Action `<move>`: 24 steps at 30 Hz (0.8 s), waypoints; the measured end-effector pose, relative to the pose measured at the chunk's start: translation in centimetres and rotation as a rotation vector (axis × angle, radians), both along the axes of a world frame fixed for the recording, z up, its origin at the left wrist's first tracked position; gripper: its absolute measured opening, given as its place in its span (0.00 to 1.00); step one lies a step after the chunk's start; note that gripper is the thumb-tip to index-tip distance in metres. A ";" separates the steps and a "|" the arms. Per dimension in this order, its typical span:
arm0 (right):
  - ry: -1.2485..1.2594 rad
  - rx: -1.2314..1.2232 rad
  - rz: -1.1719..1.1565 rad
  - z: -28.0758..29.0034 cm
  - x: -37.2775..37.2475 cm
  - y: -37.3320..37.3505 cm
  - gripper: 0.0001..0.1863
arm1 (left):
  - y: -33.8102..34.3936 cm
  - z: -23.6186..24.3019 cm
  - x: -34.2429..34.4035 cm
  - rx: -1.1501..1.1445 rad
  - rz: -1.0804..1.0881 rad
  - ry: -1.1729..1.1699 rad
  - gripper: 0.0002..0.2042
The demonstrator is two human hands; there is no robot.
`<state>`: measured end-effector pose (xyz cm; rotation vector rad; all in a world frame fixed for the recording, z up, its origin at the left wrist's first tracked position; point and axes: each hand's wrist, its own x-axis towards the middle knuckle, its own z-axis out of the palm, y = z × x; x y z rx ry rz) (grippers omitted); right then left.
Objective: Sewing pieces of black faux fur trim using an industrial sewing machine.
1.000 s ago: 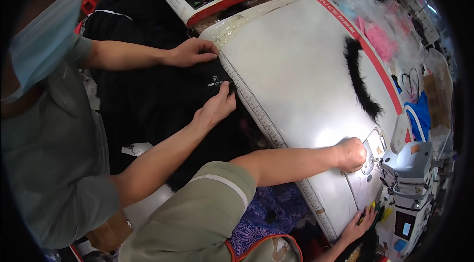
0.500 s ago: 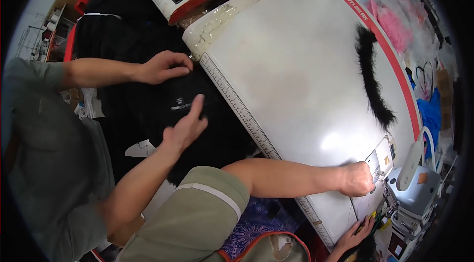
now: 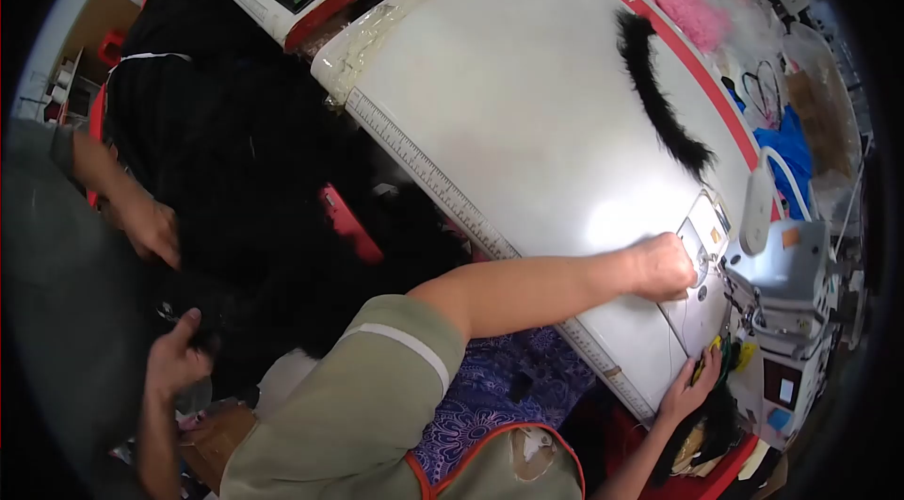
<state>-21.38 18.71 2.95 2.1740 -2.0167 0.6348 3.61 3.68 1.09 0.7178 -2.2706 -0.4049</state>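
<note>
My left hand (image 3: pixel 662 267) is closed in a fist beside the sewing machine's (image 3: pixel 786 260) metal plate (image 3: pixel 699 312), under its lit needle area. What its fingers hold, if anything, is hidden. A thin thread runs down the white tabletop below it. My right hand (image 3: pixel 692 387) is at the table's near right edge, its fingers curled around a small yellow-and-dark tool whose kind I cannot make out. Farther up the table lies a curved strip of black fur (image 3: pixel 656 95), apart from both hands.
At left, a co-worker's two hands (image 3: pixel 151 227) are over a large heap of black fabric (image 3: pixel 235 142). A ruler strip (image 3: pixel 433 170) edges the white table (image 3: pixel 508 104). Pink fluffy material (image 3: pixel 692 15) and plastic bags lie beyond its red edge. A red bin (image 3: pixel 725 476) stands below right.
The view has shifted, so the table sits farther up and left. My hands keep their places at the machine. The co-worker's hands have moved left and downward, and something red shows among the black fabric.
</note>
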 end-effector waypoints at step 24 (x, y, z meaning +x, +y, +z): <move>0.028 -0.134 -0.016 -0.3 0.4 -0.7 0.16 | 25.6 -10.9 13.9 0.582 0.162 -0.116 0.09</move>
